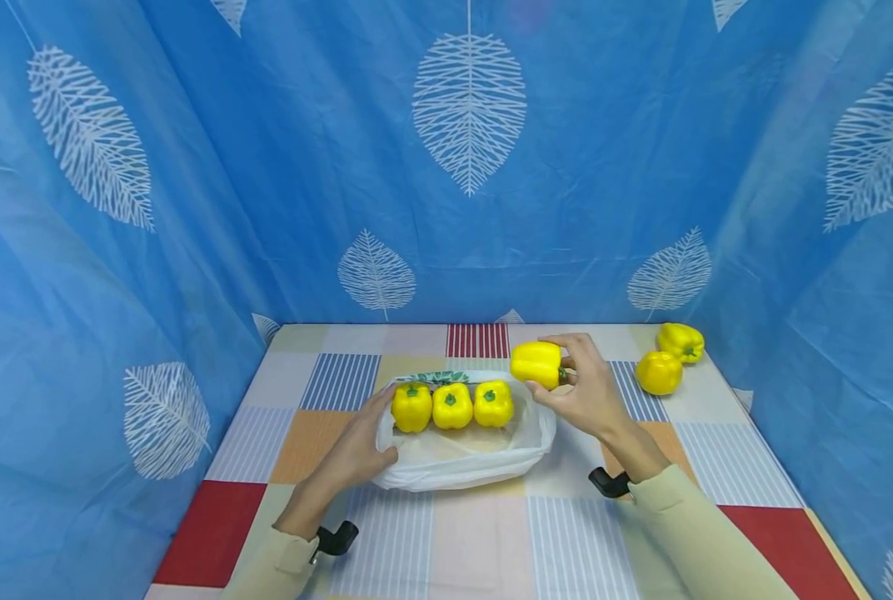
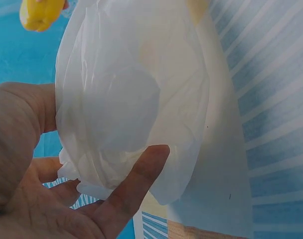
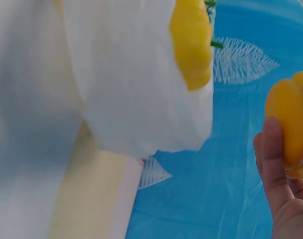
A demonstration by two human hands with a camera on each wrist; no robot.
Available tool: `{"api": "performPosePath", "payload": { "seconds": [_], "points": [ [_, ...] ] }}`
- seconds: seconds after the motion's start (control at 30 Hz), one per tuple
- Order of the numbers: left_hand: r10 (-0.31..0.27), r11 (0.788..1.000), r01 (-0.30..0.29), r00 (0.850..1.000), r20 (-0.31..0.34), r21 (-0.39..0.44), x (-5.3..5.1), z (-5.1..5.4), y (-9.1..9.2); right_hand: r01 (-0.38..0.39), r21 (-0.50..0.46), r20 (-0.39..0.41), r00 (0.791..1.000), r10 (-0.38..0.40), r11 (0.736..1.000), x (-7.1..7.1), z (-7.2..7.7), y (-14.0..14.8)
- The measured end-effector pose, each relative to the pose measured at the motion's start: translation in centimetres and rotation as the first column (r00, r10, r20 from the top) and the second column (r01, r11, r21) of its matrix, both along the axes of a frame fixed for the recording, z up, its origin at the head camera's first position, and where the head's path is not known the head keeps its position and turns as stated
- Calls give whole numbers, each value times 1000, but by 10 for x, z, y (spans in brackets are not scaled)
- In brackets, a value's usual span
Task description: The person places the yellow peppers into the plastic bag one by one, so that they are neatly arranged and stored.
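Right hand (image 1: 583, 390) grips yellow bell pepper (image 1: 534, 364) — long axis roughly left-right, stem rightward; left hand (image 1: 355, 447) holds white plastic bag (image 1: 461, 473).

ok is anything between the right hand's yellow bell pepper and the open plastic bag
Nothing visible blocks the held yellow bell pepper: the white plastic bag is open, with room right of the three bell peppers inside.

Blue curtains (image 1: 296, 150) on 3 sides, white leaf prints (image 1: 469, 112), patchwork tablecloth (image 1: 480, 542), striped and red patches (image 1: 212, 533)
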State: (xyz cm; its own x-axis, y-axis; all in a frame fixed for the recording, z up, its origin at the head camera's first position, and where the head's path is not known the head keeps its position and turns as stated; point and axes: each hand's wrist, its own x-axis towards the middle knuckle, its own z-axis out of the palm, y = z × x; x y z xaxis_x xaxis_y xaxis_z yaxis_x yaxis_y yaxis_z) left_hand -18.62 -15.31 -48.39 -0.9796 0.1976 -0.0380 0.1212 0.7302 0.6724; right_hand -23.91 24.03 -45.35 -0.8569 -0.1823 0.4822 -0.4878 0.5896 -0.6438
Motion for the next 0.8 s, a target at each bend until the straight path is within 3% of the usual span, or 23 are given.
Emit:
{"api": "performPosePath", "payload": {
  "seconds": [0.27,0.3,0.43,0.5,0.53,0.57,0.8],
  "points": [
    [-10,1000,11,1000,-16,26,0,-1,0,-98,-22,-44,994,97,995,1,3,-15],
    [-25,999,26,999,-47,22,-3,-8,-3,-111,-25,-41,993,110,994,2,3,-17],
    [-26,999,28,997,-68,28,-2,-8,-3,-154,-30,-20,988,153,988,5,4,-25],
    [-17,1000,18,998,-56,24,-2,-8,-2,-175,-33,2,985,175,984,6,4,-29],
    [-2,1000,3,999,-32,31,1,-1,0,-184,-30,11,983,185,982,7,4,-31],
    [2,1000,-1,1000,-26,25,1,-1,0,-197,-28,17,980,197,980,8,4,-33],
    [8,1000,-8,1000,-30,-18,3,1,2,-257,-46,98,960,261,965,16,9,-49]
  ]
}}
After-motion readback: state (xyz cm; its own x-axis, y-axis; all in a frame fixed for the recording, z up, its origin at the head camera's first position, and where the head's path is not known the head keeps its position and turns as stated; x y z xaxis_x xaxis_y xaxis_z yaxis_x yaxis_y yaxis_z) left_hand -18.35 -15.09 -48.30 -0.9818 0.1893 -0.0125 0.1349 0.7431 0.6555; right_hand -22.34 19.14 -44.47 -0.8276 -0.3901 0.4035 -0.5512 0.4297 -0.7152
